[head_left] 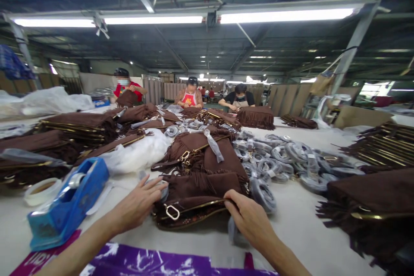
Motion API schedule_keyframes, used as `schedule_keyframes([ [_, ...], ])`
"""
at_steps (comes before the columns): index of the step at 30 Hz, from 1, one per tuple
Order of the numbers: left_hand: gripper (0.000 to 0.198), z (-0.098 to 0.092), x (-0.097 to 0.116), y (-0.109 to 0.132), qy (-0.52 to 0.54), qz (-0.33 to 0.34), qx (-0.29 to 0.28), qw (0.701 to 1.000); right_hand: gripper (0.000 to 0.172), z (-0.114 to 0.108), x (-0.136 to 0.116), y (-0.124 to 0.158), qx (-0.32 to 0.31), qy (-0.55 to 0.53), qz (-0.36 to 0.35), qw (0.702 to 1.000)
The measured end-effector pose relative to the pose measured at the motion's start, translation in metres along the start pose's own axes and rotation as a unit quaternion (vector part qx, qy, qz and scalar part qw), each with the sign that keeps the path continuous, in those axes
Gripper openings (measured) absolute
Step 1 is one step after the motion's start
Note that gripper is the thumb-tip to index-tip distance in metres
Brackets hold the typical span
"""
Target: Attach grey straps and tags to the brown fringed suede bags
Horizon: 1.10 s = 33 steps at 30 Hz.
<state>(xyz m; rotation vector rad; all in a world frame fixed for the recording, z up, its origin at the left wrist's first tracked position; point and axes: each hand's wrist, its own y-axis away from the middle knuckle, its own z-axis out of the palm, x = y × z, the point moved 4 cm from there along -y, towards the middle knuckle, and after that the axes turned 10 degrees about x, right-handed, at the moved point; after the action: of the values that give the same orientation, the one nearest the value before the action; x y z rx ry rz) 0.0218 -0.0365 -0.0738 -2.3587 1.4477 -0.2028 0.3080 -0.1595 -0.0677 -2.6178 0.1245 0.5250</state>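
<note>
A brown fringed bag [200,185] lies in front of me on the white table, its gold zipper parted along the near edge. An oval gold ring [172,212] hangs at the left end of that zipper. My right hand [247,213] pinches the zipper edge near the bag's right end. My left hand [142,200] is open, its fingers stretched out over the bag's left end and a plastic-wrapped bundle [164,190] there; whether it grips that bundle is hard to see. Behind it lie more brown bags [223,155], one with a plastic-wrapped strap [213,144] on it.
A blue tape dispenser [69,202] and a tape roll [43,190] stand at left. Purple plastic packaging [152,261] lies at the near edge. Coiled, wrapped straps [274,155] are heaped right of centre. Stacked brown bags [378,194] line both sides. Several people sit across the table.
</note>
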Motion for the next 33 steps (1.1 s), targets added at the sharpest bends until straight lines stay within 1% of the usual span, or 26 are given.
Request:
schedule_keyframes([
  [2, 0.062, 0.006, -0.004, 0.003, 0.002, 0.007, -0.017, 1.000, 0.016, 0.001, 0.001, 0.001, 0.001, -0.006, 0.001, 1.000],
  [5, 0.078, 0.014, -0.011, 0.008, 0.007, -0.007, 0.000, 1.000, 0.017, 0.004, 0.003, 0.002, 0.008, -0.018, 0.002, 1.000],
  [8, 0.082, 0.017, -0.014, 0.007, 0.010, -0.031, 0.022, 0.999, 0.017, 0.007, 0.005, 0.004, 0.012, -0.026, -0.001, 1.000],
  [11, 0.083, 0.012, -0.017, -0.004, -0.004, -0.065, 0.011, 0.998, 0.017, 0.007, 0.006, 0.004, 0.013, -0.036, -0.013, 0.999],
  [12, 0.078, 0.007, -0.018, -0.009, -0.004, -0.071, -0.001, 0.997, 0.016, 0.005, 0.006, 0.003, 0.013, -0.038, -0.023, 0.999],
  [14, 0.059, -0.006, -0.017, -0.021, 0.000, -0.076, -0.020, 0.997, 0.015, 0.001, 0.002, 0.002, 0.017, -0.022, -0.058, 0.998],
  [15, 0.048, -0.016, -0.016, -0.027, -0.001, -0.081, -0.020, 0.997, 0.014, -0.002, -0.001, 0.001, 0.020, -0.005, -0.078, 0.997],
  [17, 0.031, -0.038, -0.006, -0.035, -0.003, -0.092, 0.013, 0.996, 0.012, -0.005, -0.008, 0.000, 0.027, 0.039, -0.106, 0.993],
  [19, 0.020, -0.057, 0.015, -0.039, 0.000, -0.078, 0.065, 0.995, 0.012, -0.006, -0.015, -0.004, 0.027, 0.075, -0.110, 0.991],
  [20, 0.017, -0.062, 0.030, -0.038, 0.002, -0.055, 0.085, 0.995, 0.013, -0.005, -0.017, -0.007, 0.024, 0.086, -0.105, 0.990],
  [21, 0.014, -0.063, 0.048, -0.036, 0.001, -0.026, 0.098, 0.995, 0.015, -0.004, -0.020, -0.009, 0.021, 0.092, -0.100, 0.990],
  [23, 0.012, -0.054, 0.086, -0.032, -0.008, 0.040, 0.105, 0.994, 0.018, -0.001, -0.023, -0.014, 0.017, 0.091, -0.094, 0.991],
  [25, 0.013, -0.032, 0.118, -0.032, -0.014, 0.086, 0.094, 0.992, 0.020, 0.001, -0.025, -0.017, 0.019, 0.067, -0.100, 0.993],
  [26, 0.015, -0.021, 0.128, -0.034, -0.023, 0.092, 0.094, 0.991, 0.021, 0.003, -0.026, -0.016, 0.019, 0.050, -0.110, 0.993],
  [28, 0.015, 0.001, 0.134, -0.042, -0.050, 0.031, 0.089, 0.994, 0.022, 0.006, -0.028, -0.013, 0.013, 0.023, -0.144, 0.989],
  [30, 0.020, 0.019, 0.129, -0.049, -0.077, -0.059, 0.081, 0.992, 0.022, 0.007, -0.031, -0.007, 0.017, 0.018, -0.184, 0.983],
  [31, 0.024, 0.025, 0.126, -0.049, -0.080, -0.093, 0.077, 0.989, 0.022, 0.007, -0.032, -0.005, 0.026, 0.018, -0.196, 0.980],
  [32, 0.029, 0.032, 0.124, -0.048, -0.073, -0.116, 0.073, 0.988, 0.023, 0.006, -0.033, -0.004, 0.039, 0.012, -0.197, 0.980],
  [33, 0.037, 0.037, 0.124, -0.045, -0.057, -0.125, 0.070, 0.988, 0.024, 0.005, -0.033, -0.003, 0.052, -0.003, -0.187, 0.981],
])
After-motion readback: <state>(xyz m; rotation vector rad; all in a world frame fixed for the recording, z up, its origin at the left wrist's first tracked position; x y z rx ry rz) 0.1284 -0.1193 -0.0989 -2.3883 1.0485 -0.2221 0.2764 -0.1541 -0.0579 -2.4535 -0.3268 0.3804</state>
